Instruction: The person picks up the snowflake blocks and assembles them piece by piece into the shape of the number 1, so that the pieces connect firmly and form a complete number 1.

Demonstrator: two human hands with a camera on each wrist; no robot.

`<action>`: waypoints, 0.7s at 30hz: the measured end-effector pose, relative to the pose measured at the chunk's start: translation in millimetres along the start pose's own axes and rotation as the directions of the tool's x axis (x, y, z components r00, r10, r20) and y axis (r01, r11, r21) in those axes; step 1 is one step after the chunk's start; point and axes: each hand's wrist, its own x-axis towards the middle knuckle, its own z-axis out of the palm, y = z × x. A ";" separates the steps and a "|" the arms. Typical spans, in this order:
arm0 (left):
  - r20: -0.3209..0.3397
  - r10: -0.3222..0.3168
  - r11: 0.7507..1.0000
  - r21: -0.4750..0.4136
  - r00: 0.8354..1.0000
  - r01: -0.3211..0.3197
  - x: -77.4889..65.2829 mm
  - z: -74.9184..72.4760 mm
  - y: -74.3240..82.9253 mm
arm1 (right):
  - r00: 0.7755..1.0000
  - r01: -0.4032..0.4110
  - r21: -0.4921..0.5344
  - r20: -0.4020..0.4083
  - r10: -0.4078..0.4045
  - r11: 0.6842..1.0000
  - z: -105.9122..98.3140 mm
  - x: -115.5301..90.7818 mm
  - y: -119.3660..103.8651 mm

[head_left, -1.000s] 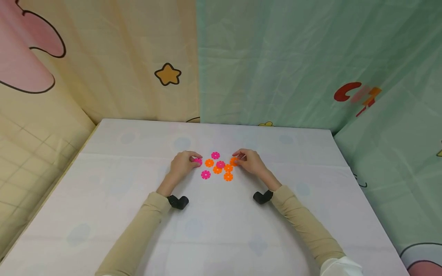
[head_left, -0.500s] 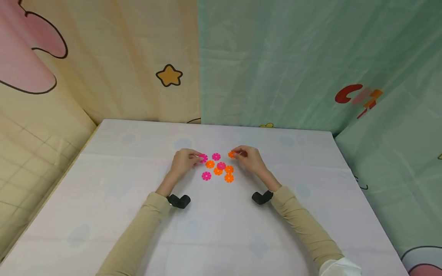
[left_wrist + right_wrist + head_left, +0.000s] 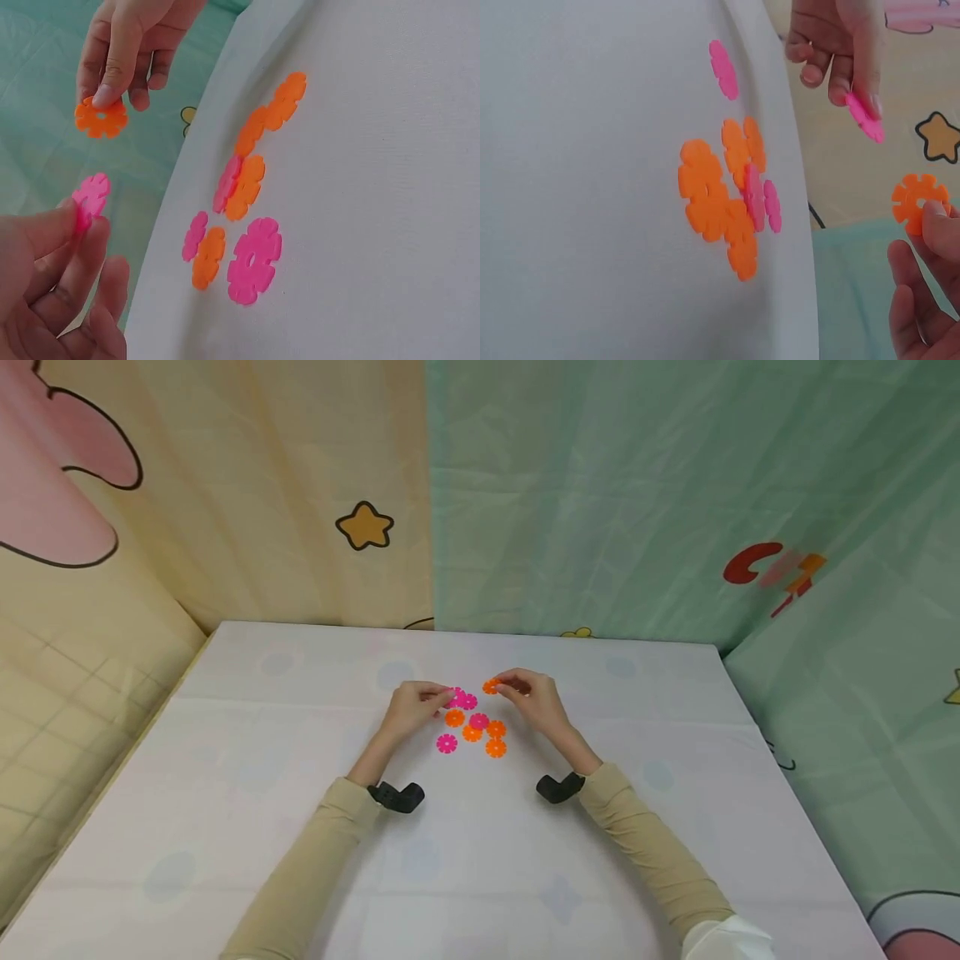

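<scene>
Between thumb and fingers, my left hand (image 3: 409, 708) pinches a pink snowflake disc (image 3: 93, 195), a flat plastic piece with notched edges. My right hand (image 3: 537, 700) pinches an orange snowflake disc (image 3: 916, 199) the same way. Both held discs are up off the table, close to each other but apart. Below and between the hands lie several loose discs: an orange disc (image 3: 454, 717) near the left hand, a pink disc (image 3: 447, 744) nearer me, and an orange disc (image 3: 496, 748) at the right. In the middle, a pink disc (image 3: 479, 721) partly overlaps another orange one.
The discs lie on a table with a pale patterned cloth (image 3: 480, 860). Behind its far edge hang a yellow curtain (image 3: 300, 568) and a green curtain (image 3: 585, 527). Black wrist cameras (image 3: 401, 797) sit at both cuffs.
Both hands have risen and come closer together, carrying the pink disc to the right and the orange disc to the left. The loose discs lie as before.
</scene>
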 end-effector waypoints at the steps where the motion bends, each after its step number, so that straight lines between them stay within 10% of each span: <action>1: 0.014 0.002 1.000 -0.010 1.000 -0.002 0.5 0.7 0.1 | 1.000 0.010 0.002 0.001 -0.010 1.000 0.8 0.3 -1.2; 21: 0.047 -0.016 0.996 -0.084 0.999 0.020 -1.5 7.3 15.4 | 1.000 0.027 0.024 0.002 -0.027 0.999 9.0 -1.8 -7.8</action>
